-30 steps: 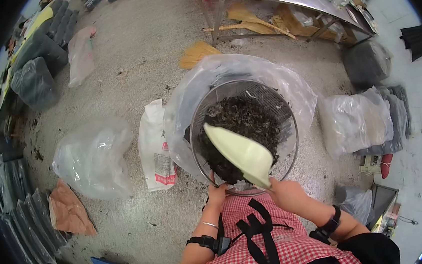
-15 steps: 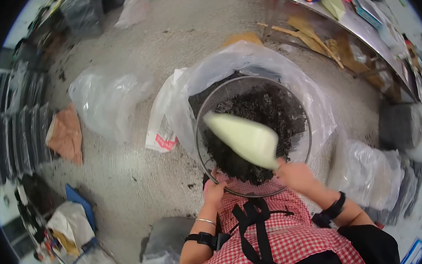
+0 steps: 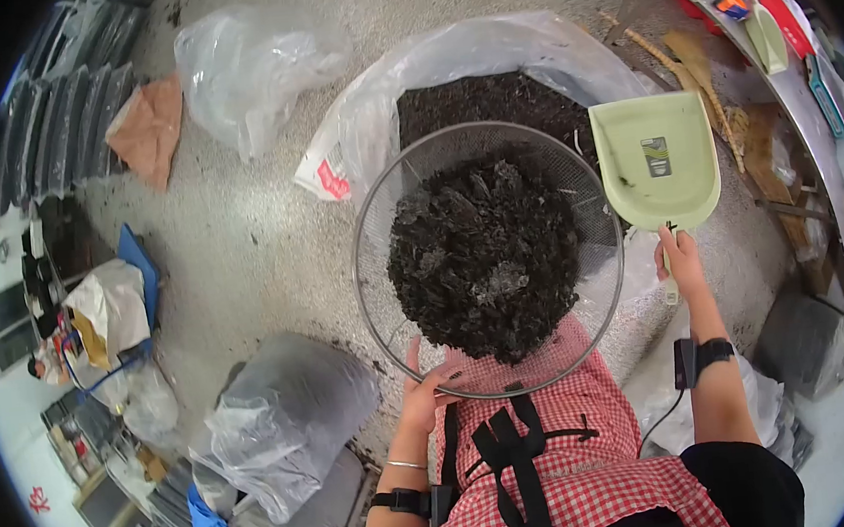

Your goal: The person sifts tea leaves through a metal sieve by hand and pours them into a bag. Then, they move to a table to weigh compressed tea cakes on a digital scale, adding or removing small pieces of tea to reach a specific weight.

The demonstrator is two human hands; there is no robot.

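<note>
A round wire-mesh sieve [image 3: 373,313] is tilted in front of the checked apron, with a heap of dark, crumbly soil-like material [image 3: 487,258] in it. My left hand [image 3: 427,391] is closed around the sieve's rim at the lower left. Over on the right, my right hand [image 3: 681,259] grips the handle of a pale green dustpan [image 3: 660,177]. Its inner face shows a grey label and a few dark specks. Beyond the sieve, a large clear plastic bag [image 3: 533,38] lies opened around more dark soil [image 3: 473,100], partly hidden by the sieve.
At the right stands a metal table [image 3: 738,30] with tools and a second green scoop [image 3: 767,41] on it. Stacks of wrapped black trays [image 3: 60,140] are at the upper left. Clear plastic [image 3: 250,73] lies on the floor; a wrapped grey bundle [image 3: 294,405] sits lower left.
The dustpan has moved from over the sieve out to the right, its inner face now showing. The sieve sits closer to me, apart from the bag's far side. The view has shifted.
</note>
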